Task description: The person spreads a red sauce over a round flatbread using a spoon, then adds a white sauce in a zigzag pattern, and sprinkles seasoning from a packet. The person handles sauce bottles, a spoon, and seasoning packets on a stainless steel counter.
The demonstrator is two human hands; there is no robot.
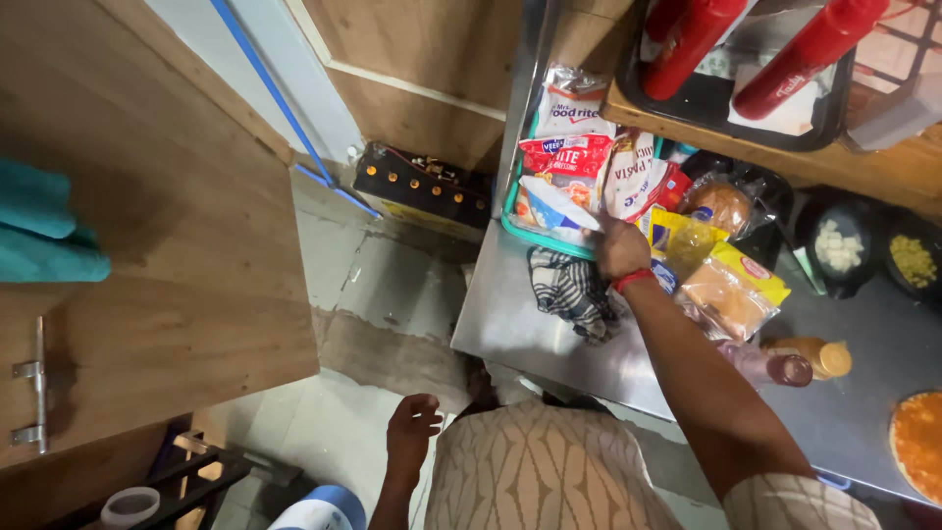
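Note:
My right hand, with a red band at the wrist, reaches across the steel counter and grips a white and blue packet at the edge of a teal tray full of food packets. A red and white packet lies just behind it. My left hand hangs low beside my patterned shirt, fingers loosely curled, holding nothing. A striped cloth lies on the counter just below my right hand.
Yellow snack bags, a bun in a bag, bowls, small bottles and an orange flatbread crowd the counter's right. Red sauce bottles stand on a black tray above. An open wooden cabinet door fills the left; a battery sits on the floor.

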